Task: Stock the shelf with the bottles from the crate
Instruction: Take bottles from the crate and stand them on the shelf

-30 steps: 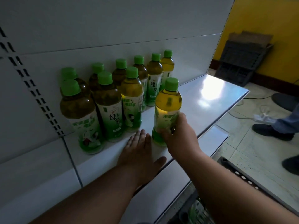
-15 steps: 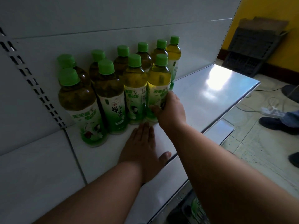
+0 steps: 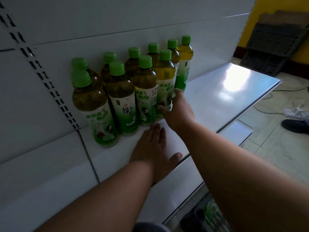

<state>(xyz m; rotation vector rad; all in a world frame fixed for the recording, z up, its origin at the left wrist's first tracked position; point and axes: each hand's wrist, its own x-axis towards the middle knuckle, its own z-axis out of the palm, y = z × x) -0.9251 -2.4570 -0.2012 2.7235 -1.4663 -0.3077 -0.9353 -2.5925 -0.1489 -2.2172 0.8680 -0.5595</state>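
The right hand (image 3: 178,108) gripped the green-tea bottle (image 3: 164,84), fingers (image 3: 163,108) wrapped around its label, standing on the shelf (image 3: 217,101) at the front row's end. The left hand (image 3: 153,151) lay flat, empty. A careless release risked toppling the tightly packed neighbours.

We see clear plastic tea bottles (image 3: 145,91) with bright green caps, amber-to-yellow liquid and green-and-white labels printed with flowers, at frame centre. The flat metal shelf (image 3: 217,101) is pale grey-white with a glossy glare patch. The upper right wall (image 3: 301,52) is yellow, against it a black slatted crate (image 3: 270,47).
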